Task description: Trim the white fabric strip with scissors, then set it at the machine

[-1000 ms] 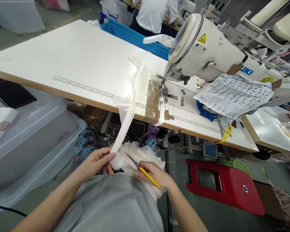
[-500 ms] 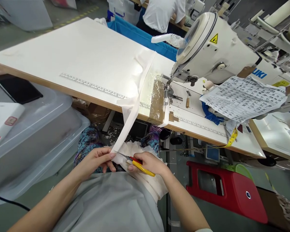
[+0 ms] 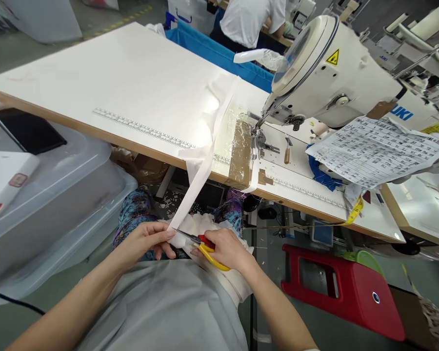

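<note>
My left hand pinches the lower end of a white fabric strip between thumb and fingers. The strip runs up over the table edge and across the tabletop beside the sewing machine. In my right hand is a pair of scissors with red and yellow handles. Their blades point left and reach the strip right at my left fingertips. More white fabric lies bunched on my lap, partly hidden by my right hand.
The white sewing table carries a sewing machine with a handwritten sheet. At left, a phone lies on a plastic bin. A red stool is at right. Beyond the blue cloth bin sits a person.
The scissor handles have turned slightly in my right hand, and the yellow loop now sits lower left. The view has shifted a little. My left hand keeps its pinch on the strip.
</note>
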Motion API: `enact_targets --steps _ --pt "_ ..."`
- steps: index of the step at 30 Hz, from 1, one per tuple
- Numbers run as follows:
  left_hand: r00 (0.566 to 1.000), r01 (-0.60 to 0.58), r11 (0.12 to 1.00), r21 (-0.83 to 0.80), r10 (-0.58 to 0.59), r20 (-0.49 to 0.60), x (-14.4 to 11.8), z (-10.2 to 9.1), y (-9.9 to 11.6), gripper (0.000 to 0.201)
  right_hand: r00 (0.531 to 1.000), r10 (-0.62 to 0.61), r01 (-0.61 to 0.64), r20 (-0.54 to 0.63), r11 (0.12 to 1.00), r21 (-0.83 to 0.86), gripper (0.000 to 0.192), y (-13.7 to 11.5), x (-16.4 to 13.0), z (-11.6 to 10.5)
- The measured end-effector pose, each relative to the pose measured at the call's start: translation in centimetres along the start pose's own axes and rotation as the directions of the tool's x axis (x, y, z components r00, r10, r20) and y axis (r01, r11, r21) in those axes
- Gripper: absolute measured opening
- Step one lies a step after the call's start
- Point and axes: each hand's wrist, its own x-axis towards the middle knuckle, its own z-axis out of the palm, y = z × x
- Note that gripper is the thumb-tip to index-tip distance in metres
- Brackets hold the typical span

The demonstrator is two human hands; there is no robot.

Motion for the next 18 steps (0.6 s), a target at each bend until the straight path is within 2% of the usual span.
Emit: enact_targets --steps 7,13,18 --pt "1.0 0.002 1.0 0.016 -0.002 0.007 0.0 -0.1 0.1 0.041 1.0 -0.005 0.006 0.022 0.998 -0.058 0.051 -0.9 0.6 -0.6" --pt "1.0 0.009 0.999 0.033 -0.008 -0.028 -0.2 -0.3 0.6 0.043 0.999 -0.003 0.005 0.046 0.999 -0.039 0.053 -1.5 1.3 -0.6" --pt "1.0 0.023 0.999 0.048 -0.023 -0.013 0.0 -0.4 0.4 0.046 0.998 -0.009 0.01 0.061 1.0 -0.025 0.052 -1.5 1.3 -0.6"
